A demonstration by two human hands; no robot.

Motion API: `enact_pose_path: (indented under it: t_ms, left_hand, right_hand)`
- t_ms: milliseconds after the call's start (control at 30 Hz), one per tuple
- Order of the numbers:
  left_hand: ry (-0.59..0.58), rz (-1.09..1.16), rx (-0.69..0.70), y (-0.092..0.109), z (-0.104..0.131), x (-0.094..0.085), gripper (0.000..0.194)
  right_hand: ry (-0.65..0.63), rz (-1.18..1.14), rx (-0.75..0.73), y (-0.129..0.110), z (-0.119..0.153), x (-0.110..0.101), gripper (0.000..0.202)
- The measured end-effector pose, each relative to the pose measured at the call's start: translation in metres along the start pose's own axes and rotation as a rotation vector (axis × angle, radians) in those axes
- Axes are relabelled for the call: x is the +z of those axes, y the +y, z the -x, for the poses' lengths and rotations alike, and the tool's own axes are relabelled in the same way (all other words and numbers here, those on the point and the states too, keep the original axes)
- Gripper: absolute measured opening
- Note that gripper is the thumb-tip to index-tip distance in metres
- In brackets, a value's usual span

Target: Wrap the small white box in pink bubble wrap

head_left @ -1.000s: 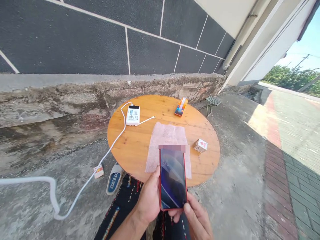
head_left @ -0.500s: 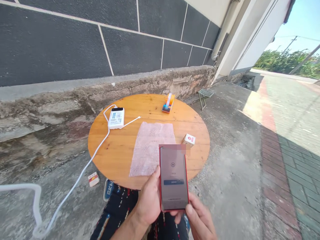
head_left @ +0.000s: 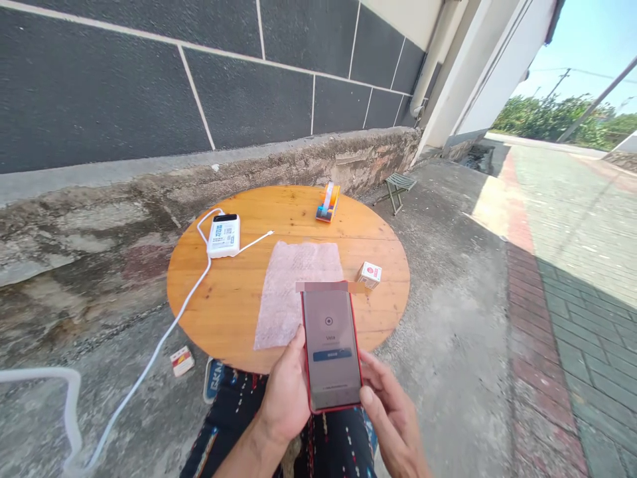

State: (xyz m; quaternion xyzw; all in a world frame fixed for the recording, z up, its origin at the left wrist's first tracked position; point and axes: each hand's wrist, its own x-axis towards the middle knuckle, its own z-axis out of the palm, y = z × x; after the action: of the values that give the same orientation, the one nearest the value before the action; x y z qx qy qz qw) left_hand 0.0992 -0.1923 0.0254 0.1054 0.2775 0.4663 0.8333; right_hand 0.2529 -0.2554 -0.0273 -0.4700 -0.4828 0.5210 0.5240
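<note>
A phone in a red case [head_left: 332, 362] is held upright, its grey screen facing me, over the near edge of the round wooden table [head_left: 229, 318]. My left hand [head_left: 286, 392] grips its left side, the thumb along the edge. My right hand [head_left: 393, 411] touches the lower right edge with thumb and fingers. Behind the phone lies a pinkish sheet of bubble wrap [head_left: 298, 265]. A small white and brown box [head_left: 369, 273] sits to its right.
A white power bank [head_left: 223, 236] with white cables lies on the table's left part. An orange tape dispenser [head_left: 328, 202] stands at the back. A folding stool [head_left: 398, 189] is beyond the table, near the wall. A small carton [head_left: 182, 361] lies on the ground at left.
The phone and both hands have shifted slightly left and up in view, and the phone is tilted a little more. The surroundings have also moved left with the camera.
</note>
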Motion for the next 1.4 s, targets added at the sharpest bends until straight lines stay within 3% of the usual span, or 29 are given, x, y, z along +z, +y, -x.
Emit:
enact_pose_path:
  t_ms: [167, 267, 333, 400, 467, 567, 667, 733, 833, 1000, 1167, 1400]
  left_hand:
    - [-0.203, -0.053, -0.067, 0.005, 0.005, -0.004, 0.064]
    - [-0.229, -0.066, -0.049, 0.007, 0.004, 0.005, 0.064]
    - [-0.272, -0.132, -0.01, 0.009, 0.001, 0.013, 0.066]
    - [-0.284, -0.269, 0.122, 0.012, -0.001, 0.016, 0.061]
    - [-0.211, -0.494, 0.303, 0.019, -0.003, 0.01, 0.053]
    - [-0.037, -1.008, 0.522, 0.035, -0.008, -0.019, 0.046]
    - [0.125, -1.484, 0.826, 0.056, -0.018, -0.056, 0.036]
    - [0.207, -1.703, 0.954, 0.067, -0.026, -0.076, 0.034]
    - [0.293, -1.905, 1.043, 0.074, -0.036, -0.094, 0.032]
    - [0.334, -2.012, 1.074, 0.074, -0.041, -0.101, 0.031]
    - [0.337, -2.017, 1.089, 0.073, -0.041, -0.101, 0.028]
    - [0.345, -2.007, 1.074, 0.074, -0.041, -0.098, 0.026]
  right_hand:
    - [-0.097, 0.025, 0.08, -0.005, 0.004, 0.006, 0.038]
    - [-0.064, -0.04, 0.07, -0.015, 0.0, 0.009, 0.038]
    - [-0.049, -0.092, 0.079, -0.026, -0.006, 0.007, 0.039]
    - [-0.044, -0.136, 0.107, -0.04, -0.014, -0.003, 0.038]
    - [-0.009, -0.145, 0.118, -0.058, -0.026, -0.021, 0.034]
    - [0.046, -0.075, 0.083, -0.086, -0.056, -0.061, 0.031]
    - [0.076, 0.01, 0.046, -0.109, -0.104, -0.1, 0.027]
    - [0.075, 0.039, 0.039, -0.114, -0.143, -0.118, 0.024]
    - [0.091, 0.056, 0.079, -0.103, -0.205, -0.129, 0.017]
    - [0.145, 0.028, 0.227, -0.063, -0.283, -0.123, 0.011]
    - [0.135, 0.07, 0.287, -0.038, -0.325, -0.111, 0.012]
    - [0.121, 0.271, 0.311, -0.036, -0.356, -0.102, 0.006]
